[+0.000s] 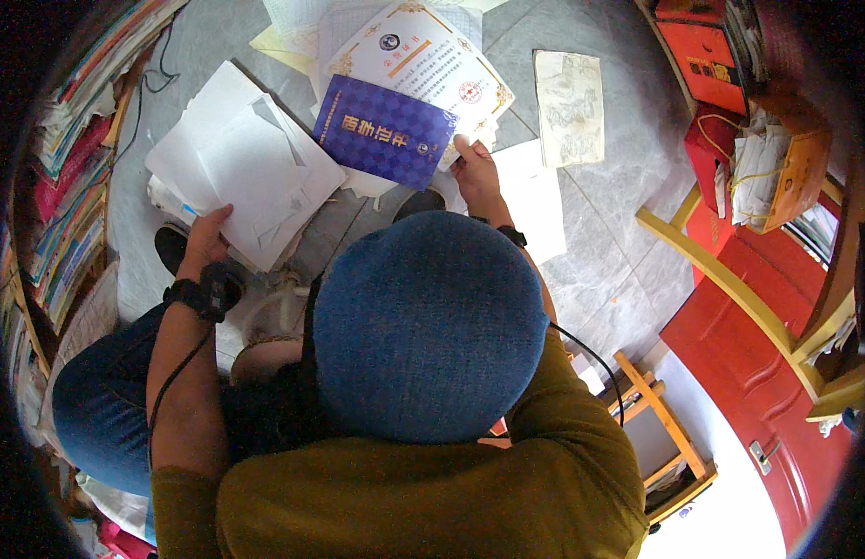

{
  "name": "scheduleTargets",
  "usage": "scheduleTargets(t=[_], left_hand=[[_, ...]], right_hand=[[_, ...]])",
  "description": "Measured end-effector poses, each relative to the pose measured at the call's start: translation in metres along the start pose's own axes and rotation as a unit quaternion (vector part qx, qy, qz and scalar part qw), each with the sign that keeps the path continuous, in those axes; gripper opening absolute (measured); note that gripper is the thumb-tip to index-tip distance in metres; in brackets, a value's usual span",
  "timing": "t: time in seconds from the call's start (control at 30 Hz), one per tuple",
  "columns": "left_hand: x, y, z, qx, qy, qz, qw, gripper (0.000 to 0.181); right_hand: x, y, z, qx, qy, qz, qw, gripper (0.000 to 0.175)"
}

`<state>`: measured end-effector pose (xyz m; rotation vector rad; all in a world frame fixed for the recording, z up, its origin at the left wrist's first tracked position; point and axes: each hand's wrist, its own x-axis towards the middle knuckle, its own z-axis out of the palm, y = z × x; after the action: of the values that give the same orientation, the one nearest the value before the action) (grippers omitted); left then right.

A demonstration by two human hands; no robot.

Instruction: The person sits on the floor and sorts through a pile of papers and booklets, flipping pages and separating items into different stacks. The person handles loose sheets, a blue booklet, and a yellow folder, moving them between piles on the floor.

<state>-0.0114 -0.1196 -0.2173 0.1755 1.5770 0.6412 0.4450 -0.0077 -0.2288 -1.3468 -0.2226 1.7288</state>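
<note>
My left hand (pixel 207 241) grips the lower edge of a thick, uneven stack of white papers (pixel 229 154), thumb on top. Curled remnants and loose slips lie on its top sheet. My right hand (pixel 475 173) pinches the lower corner of a white certificate (pixel 439 63) with gold ornaments and a red seal. A dark blue checked certificate cover (pixel 383 133) with gold writing overlaps the certificate, its right edge close to my thumb. Whether that thumb also touches the cover, I cannot tell. Other sheets under the certificate are partly hidden.
White sheets (pixel 533 202) and a yellowed drawing (pixel 570 108) lie on the grey tiled floor (pixel 607 230) at right. Shelves of books and papers (pixel 72 209) line the left. A paper-filled bag (pixel 764 175), a wooden frame (pixel 733 279) and a red door (pixel 774 391) stand right.
</note>
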Motion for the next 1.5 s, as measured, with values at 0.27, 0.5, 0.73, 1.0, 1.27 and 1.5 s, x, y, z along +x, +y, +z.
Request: scheduleTargets(t=[0.27,0.5,0.73,1.0,1.27,1.5], left_hand=[[-0.004,0.002,0.002,-0.106,-0.017,-0.018,0.994,0.043],[-0.006,0.006,0.007,-0.089,0.003,-0.045,0.995,0.040],[-0.019,0.020,0.023,-0.085,0.016,-0.014,0.996,0.037],[-0.026,0.027,0.021,-0.017,0.037,-0.013,0.999,0.033],[-0.057,0.047,0.023,0.024,-0.009,0.046,0.999,0.032],[-0.063,0.076,0.012,-0.055,0.005,0.079,0.995,0.034]], right_hand=[[0.003,-0.001,-0.005,-0.079,0.061,0.019,0.995,0.017],[-0.001,-0.010,0.003,-0.107,0.038,-0.011,0.994,0.017],[-0.006,-0.013,0.019,-0.197,0.039,-0.038,0.979,0.031],[-0.022,-0.022,0.032,-0.133,0.035,-0.026,0.990,0.038],[-0.044,-0.042,0.056,-0.194,0.052,0.009,0.980,0.036],[-0.056,-0.050,0.052,-0.169,-0.010,0.005,0.986,0.033]])
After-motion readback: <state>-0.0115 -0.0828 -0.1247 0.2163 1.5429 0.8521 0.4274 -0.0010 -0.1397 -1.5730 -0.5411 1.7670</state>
